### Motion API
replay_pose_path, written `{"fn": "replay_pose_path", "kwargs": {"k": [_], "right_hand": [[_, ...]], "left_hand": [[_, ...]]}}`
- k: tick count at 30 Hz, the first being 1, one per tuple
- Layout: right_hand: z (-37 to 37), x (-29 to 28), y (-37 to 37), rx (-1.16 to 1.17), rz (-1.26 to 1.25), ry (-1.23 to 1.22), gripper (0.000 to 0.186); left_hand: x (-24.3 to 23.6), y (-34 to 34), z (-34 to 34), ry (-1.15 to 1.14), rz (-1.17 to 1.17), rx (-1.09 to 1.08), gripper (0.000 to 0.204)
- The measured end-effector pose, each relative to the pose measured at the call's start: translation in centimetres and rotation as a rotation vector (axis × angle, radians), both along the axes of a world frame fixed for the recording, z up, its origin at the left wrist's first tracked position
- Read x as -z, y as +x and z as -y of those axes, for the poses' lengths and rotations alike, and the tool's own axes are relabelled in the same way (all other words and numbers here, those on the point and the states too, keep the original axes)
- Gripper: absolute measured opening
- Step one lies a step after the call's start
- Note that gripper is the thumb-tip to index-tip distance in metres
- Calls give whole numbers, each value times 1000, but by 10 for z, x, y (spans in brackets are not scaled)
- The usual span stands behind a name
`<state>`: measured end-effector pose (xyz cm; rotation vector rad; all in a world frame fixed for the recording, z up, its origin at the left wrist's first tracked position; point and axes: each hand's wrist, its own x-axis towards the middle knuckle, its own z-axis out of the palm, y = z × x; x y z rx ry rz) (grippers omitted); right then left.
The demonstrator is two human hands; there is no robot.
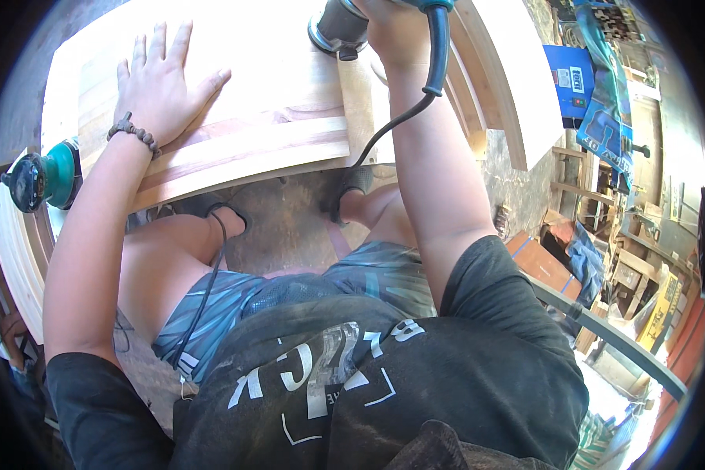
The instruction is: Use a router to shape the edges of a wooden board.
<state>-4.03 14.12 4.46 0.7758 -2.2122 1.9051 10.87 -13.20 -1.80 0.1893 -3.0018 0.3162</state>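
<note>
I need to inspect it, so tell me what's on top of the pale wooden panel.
The left hand lies spread on the panel. The right hand holds a corded power tool near the panel's right end; contact is unclear. What the left hand covers is hidden.

Here in the shop, the L cam of a side-by-side fisheye pair on the person's head looks steeply down, dark T-shirt [478, 352] v. close along the bottom edge. A bit farther off come shorts [380, 270], floor [282, 227] &, up top, the L hand [160, 106] in full and the R hand [399, 31] partly cut off. Lines bow twd the round black rim, esp. at R, where bkgd clutter [627, 274] sits farthest.
</note>
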Motion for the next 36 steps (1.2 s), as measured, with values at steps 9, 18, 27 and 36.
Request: {"fn": "replay_pose_path", "kwargs": {"k": [9, 18, 27, 36], "right_hand": [[18, -6, -16, 95, -17, -26, 17], [26, -8, -41, 134, -150, 32, 23], [30, -7, -60, 90, -145, -43, 27], [80, -21, -59, 126, -357, 245, 38]], "left_hand": [[-6, 1, -2, 29, 19, -2, 102], [-10, 1, -5, 69, 68, -37, 102], [-9, 1, -4, 102, 46, -27, 100], [-13, 2, -5, 133, 59, -36, 103]]}}
